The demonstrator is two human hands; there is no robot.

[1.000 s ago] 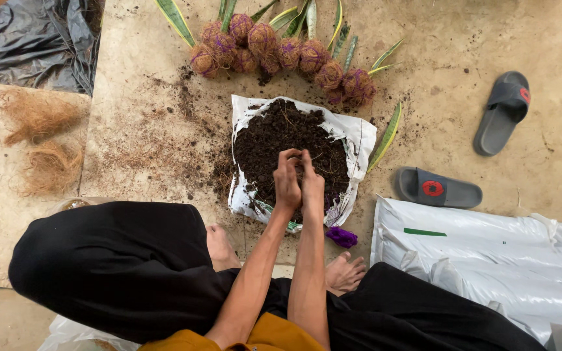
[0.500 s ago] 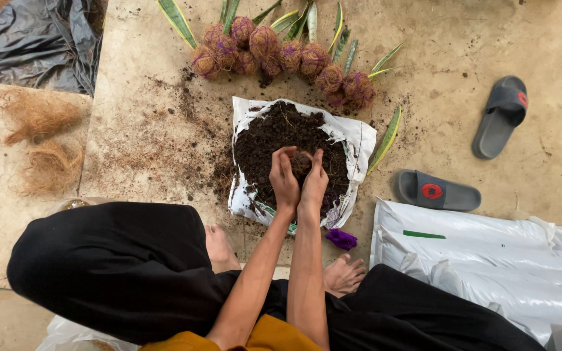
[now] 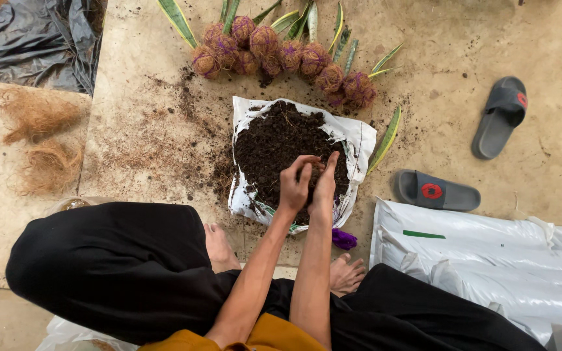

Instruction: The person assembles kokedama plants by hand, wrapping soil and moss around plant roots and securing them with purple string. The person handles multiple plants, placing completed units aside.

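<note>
Since half a second ago the small clump that was cupped high between both hands is no longer seen; the hands have been lowered onto the soil (image 3: 274, 140), fingers now loosened. The left hand (image 3: 294, 185) is curled, fingertips bent down into the dark soil; whether anything is pinched cannot be told. The right hand (image 3: 324, 185) is held flat and edge-on, fingers pressed together, just beside the left and touching the heap. The soil lies piled on an opened white bag (image 3: 359, 140) spread on the floor (image 3: 489, 52), directly ahead of the knees. A row of fibre-wrapped plant balls (image 3: 281, 55) lies beyond the bag. Judged: the soil is best gathered toward the heap's middle with both palms closing evenly, kept over the bag so that crumbs are not scattered onto the floor.
</note>
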